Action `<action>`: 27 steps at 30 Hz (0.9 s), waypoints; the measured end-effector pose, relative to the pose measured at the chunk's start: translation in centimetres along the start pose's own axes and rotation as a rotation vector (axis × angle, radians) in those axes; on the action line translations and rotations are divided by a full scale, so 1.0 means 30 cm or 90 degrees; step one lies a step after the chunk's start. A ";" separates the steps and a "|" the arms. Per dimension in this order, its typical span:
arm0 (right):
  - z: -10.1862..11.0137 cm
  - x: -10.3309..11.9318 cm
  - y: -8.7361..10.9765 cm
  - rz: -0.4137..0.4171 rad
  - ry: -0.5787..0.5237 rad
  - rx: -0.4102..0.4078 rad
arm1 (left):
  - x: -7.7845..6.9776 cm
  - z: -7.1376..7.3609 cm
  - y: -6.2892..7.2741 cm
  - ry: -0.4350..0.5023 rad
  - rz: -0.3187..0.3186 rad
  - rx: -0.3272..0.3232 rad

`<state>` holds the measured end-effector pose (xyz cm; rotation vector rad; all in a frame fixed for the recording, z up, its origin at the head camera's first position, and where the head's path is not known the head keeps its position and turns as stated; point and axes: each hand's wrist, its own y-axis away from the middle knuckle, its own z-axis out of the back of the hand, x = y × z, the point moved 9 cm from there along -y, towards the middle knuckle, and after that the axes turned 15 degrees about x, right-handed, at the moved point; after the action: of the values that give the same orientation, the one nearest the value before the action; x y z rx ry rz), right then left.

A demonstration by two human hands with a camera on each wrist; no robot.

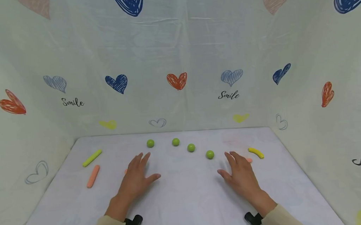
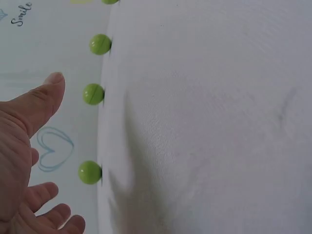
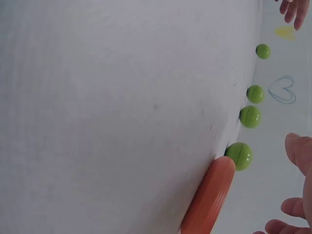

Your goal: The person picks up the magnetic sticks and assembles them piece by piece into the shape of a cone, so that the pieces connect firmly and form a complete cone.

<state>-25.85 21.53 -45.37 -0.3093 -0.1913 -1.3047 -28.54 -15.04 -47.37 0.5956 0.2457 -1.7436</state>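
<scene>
Both hands are held above the white-covered table (image 1: 187, 203), fingers spread and nothing between them. My left hand (image 1: 134, 179) is left of the middle, with a small salmon-coloured piece (image 1: 126, 171) mostly hidden behind it. On the other side, my right hand (image 1: 243, 178) covers most of a salmon-orange thing (image 1: 249, 160). In the right wrist view this shows as a rounded, ridged orange stick (image 3: 208, 197). Beyond the hands, several shiny green balls (image 1: 191, 147) form a loose row, each with a seam line. The nearest ball to the right hand is a green one (image 1: 210, 154).
At the left lie a yellow-green stick (image 1: 92, 158) and an orange stick (image 1: 93, 176). A small curved yellow piece shaped like a banana (image 1: 256, 152) lies at the right. A pale curtain with printed hearts (image 1: 179, 105) surrounds the table's back and sides.
</scene>
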 end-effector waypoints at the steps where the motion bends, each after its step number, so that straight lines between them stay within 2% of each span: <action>1: 0.005 -0.004 0.003 0.000 -0.006 -0.004 | 0.003 0.000 -0.011 0.024 0.001 0.002; 7: 0.026 -0.034 0.016 -0.021 -0.049 0.003 | 0.040 0.012 -0.098 0.168 0.028 0.004; 13: 0.020 -0.071 0.035 -0.058 -0.084 0.036 | 0.087 0.026 -0.193 0.341 0.052 0.008; 15: 0.010 -0.087 0.042 -0.074 -0.110 0.050 | 0.105 0.031 -0.224 0.382 0.055 0.003; 17: -0.001 -0.102 0.049 -0.091 -0.141 0.065 | 0.120 0.040 -0.256 0.402 0.050 -0.005; 21: -0.025 -0.128 0.063 -0.125 -0.184 0.096 | 0.141 0.058 -0.311 0.399 0.039 -0.024; 27: -0.060 -0.152 0.077 -0.141 -0.203 0.120 | 0.153 0.066 -0.352 0.393 0.034 -0.037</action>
<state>-24.85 25.64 -48.74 -0.3409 -0.6297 -1.4376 -39.84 -17.08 -49.61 1.0789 0.6988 -1.4553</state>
